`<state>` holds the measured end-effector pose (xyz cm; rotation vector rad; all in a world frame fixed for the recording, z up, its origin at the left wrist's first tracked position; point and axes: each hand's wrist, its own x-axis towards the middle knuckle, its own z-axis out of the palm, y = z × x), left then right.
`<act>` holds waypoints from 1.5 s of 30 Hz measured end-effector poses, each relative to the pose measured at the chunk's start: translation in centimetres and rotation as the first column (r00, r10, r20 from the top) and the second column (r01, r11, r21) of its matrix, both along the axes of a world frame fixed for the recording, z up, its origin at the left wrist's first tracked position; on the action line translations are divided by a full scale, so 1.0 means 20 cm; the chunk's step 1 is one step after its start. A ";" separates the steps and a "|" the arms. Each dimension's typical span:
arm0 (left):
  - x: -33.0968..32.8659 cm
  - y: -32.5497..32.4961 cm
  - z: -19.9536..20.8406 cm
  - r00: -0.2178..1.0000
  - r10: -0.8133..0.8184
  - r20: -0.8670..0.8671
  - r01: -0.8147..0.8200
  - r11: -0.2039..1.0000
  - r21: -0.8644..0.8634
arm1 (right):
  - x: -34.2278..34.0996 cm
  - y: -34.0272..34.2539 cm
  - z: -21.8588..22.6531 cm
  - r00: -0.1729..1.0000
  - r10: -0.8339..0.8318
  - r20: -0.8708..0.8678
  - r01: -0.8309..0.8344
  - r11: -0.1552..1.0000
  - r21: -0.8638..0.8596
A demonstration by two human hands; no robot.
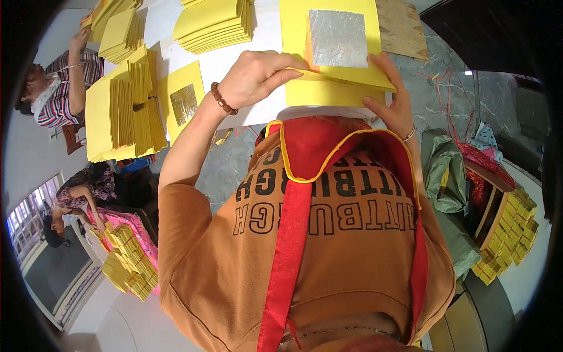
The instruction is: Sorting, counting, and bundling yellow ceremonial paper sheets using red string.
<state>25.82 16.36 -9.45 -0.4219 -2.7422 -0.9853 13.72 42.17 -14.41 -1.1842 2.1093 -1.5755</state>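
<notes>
On the white table top in front of me lies a yellow paper sheet [293, 26] with a silver foil square [337, 38] on it. An orange streak borders the foil's left side. My left hand [255, 79], with a brown bead bracelet, pinches the sheet's near left edge between thumb and fingers. At the right corner my right hand [394, 97] grips the same sheet, thumb below the raised edge and fingers above it. The near edge stands slightly up, and another yellow layer [328, 94] shows beneath it; whether that is a separate sheet I cannot tell.
Left of my arm lies a yellow sheet with a foil square [183, 104], beside stacks of folded yellow paper [123, 111]. Another stack [214, 26] sits farther back. Two people work at the left. Bundled yellow packs [507, 234] and a green bag [444, 170] are at right.
</notes>
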 end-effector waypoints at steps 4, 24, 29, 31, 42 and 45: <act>0.00 -0.01 0.00 0.982 0.084 0.170 -0.103 0.988 0.111 | -0.03 -0.02 -0.02 0.997 -0.072 -0.005 0.072 0.997 -0.020; -0.02 -0.05 -0.02 0.874 0.002 0.485 -0.237 0.875 0.423 | -0.09 0.02 0.02 0.971 0.140 0.195 -0.123 0.987 -0.099; 0.00 -0.05 -0.08 0.922 0.008 0.387 -0.196 0.871 0.450 | -0.13 -0.03 -0.05 0.994 -0.059 -0.091 0.063 0.997 0.036; -0.01 -0.03 -0.06 0.986 0.048 0.161 -0.104 0.928 0.359 | -0.13 -0.04 -0.08 0.970 -0.148 0.190 0.155 0.988 -0.019; -0.07 -0.03 -0.12 0.898 0.025 -0.440 -0.223 0.887 -0.404 | -0.18 -0.12 0.09 0.860 -0.111 -0.499 0.117 0.993 -0.018; 0.01 0.04 -0.03 0.877 -0.039 -0.478 -0.219 0.855 -0.471 | -0.21 -0.07 0.11 0.816 0.079 -0.573 -0.034 0.996 0.088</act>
